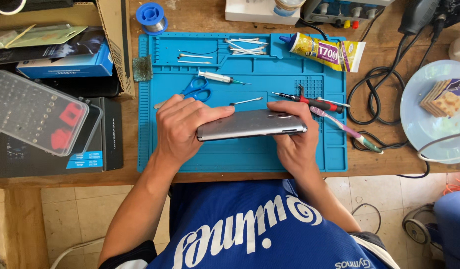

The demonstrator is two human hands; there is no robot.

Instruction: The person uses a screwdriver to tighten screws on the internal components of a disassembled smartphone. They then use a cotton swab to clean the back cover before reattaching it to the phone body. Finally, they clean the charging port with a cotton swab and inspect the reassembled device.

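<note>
A grey smartphone [250,123] is held back side up, tilted on its long edge, over a blue silicone work mat [240,154]. My left hand [182,127] grips its left end, thumb lying across the back. My right hand [295,142] holds the right end, fingers curled over the top edge. Blue-handled scissors [195,89] lie just behind my left hand. A red and black screwdriver [309,101] and a toothbrush [344,130] lie beside my right hand.
On the mat lie a syringe [221,77], cotton swabs [245,47] and a glue tube [327,51]. A solder spool [151,16] sits behind. Boxes and a clear screw case [33,112] stand left. Black cables [377,94] and a plate of crackers [432,112] are right.
</note>
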